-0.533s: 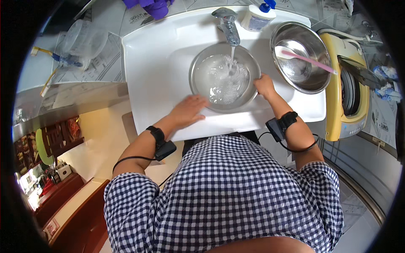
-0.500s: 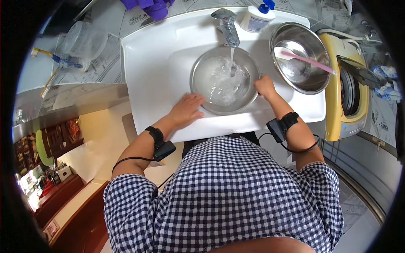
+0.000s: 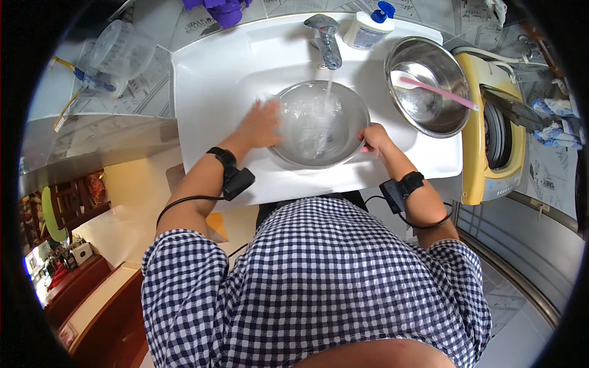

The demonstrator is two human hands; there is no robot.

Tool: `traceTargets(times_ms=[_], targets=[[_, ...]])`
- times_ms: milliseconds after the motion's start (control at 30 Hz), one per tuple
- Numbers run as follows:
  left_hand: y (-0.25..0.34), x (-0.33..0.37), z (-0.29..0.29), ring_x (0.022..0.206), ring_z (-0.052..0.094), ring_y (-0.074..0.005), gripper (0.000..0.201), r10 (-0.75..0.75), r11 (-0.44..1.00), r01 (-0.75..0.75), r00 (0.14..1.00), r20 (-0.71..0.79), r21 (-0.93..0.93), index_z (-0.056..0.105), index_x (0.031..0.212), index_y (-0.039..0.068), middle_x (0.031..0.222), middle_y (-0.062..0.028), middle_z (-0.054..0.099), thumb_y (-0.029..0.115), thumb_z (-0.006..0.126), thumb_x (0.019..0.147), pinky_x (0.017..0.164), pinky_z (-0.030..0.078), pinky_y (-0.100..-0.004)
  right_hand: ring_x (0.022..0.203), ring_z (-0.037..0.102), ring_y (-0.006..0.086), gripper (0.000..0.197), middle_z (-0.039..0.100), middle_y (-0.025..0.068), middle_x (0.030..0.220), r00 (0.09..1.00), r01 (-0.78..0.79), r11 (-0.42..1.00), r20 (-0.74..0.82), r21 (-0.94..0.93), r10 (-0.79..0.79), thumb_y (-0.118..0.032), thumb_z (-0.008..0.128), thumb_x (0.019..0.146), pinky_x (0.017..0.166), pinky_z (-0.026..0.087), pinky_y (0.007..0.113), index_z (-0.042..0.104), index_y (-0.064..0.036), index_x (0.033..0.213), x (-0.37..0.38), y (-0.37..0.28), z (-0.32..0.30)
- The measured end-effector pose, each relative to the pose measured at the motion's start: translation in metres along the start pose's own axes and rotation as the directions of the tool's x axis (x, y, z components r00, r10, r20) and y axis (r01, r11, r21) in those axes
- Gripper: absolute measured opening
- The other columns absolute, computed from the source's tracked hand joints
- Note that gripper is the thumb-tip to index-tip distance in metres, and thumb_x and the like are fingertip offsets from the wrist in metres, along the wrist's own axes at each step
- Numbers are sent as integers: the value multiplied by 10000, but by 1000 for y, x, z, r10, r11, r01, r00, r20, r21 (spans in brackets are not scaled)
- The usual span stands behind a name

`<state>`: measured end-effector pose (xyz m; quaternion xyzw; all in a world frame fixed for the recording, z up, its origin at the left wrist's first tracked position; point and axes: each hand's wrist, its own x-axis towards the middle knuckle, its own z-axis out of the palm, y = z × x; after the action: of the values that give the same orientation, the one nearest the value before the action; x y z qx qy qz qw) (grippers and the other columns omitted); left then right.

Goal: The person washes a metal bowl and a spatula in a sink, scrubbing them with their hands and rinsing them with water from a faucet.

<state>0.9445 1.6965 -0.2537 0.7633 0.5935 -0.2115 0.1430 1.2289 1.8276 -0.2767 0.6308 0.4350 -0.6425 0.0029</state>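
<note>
In the white sink [image 3: 215,80] a round stainless steel bowl [image 3: 354,126] holds water, bubbling where a stream from the tap [image 3: 328,46] lands in it. My right hand [image 3: 376,138] is closed on the bowl's right rim. A small bit of pink shows just below those fingers; what it is I cannot make out. My left hand [image 3: 259,126] is at the bowl's left side, blurred by motion, fingers spread and nothing seen in them. Whether it touches the rim is unclear.
On the sink's right side a second steel bowl [image 3: 451,116] leans, a pink-handled white spatula [image 3: 438,93] across it. Behind stands a white bottle with a blue cap [image 3: 368,30]. A yellow washing machine [image 3: 475,178] adjoins at right. Clear plastic tubs [image 3: 123,52] and toothbrushes [image 3: 67,110] lie left.
My left hand has moved up along the bowl's left side, away from the sink's front edge. The bowl has shifted slightly toward me, with my right hand still on its rim.
</note>
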Motion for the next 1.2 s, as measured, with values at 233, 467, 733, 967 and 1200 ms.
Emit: traceTargets(times_ms=[233, 467, 733, 967, 1200], targets=[[-16, -27, 9, 1181, 384, -435, 754, -210, -612, 131, 923, 321, -780, 190, 1349, 16, 1291, -244, 343, 221, 581, 738, 890, 369, -627, 577, 571, 126, 157, 586, 67, 768, 938, -225, 968, 293, 114, 184, -109, 521, 840, 501, 533, 269, 562, 20, 919, 26, 27, 21], [20, -69, -42, 1024, 516, -419, 817, -110, -720, 177, 926, 362, -671, 86, 1386, 110, 1331, -232, 291, 104, 525, 698, 700, 512, -572, 791, 631, 287, 351, 627, 207, 899, 851, 484, 625, 163, -613, -499, -197, 514, 853, 690, 501, 354, 507, 89, 1056, 39, 20, 50], [8, -91, -62, 914, 585, -364, 992, -345, -579, 92, 872, 346, -810, -52, 1416, 222, 1360, -193, 274, 40, 498, 611, 555, 568, -431, 851, 624, 308, 371, 642, 159, 922, 886, 329, 313, 176, -891, -428, -270, 368, 892, 767, 480, 396, 623, -12, 967, 23, -43, 75], [12, -87, -28, 824, 592, -226, 939, -539, -583, -145, 806, 247, -799, 58, 1419, 279, 1212, -133, 453, -49, 456, 635, 585, 543, -370, 1312, 211, 317, 418, 233, 148, 1426, 665, 278, -250, 374, -927, -646, -198, 419, 874, 970, 302, 498, 416, -35, 1259, 14, -21, 111], [27, -85, -11, 846, 571, -230, 918, -587, -622, -247, 775, 234, -743, 90, 1413, 276, 1166, -106, 450, -58, 456, 640, 608, 537, -360, 1363, 27, 318, 655, -34, 103, 1486, 634, 759, 83, 704, -646, -321, -472, 410, 890, 1011, 138, 614, 95, -264, 1426, -27, -21, 150]])
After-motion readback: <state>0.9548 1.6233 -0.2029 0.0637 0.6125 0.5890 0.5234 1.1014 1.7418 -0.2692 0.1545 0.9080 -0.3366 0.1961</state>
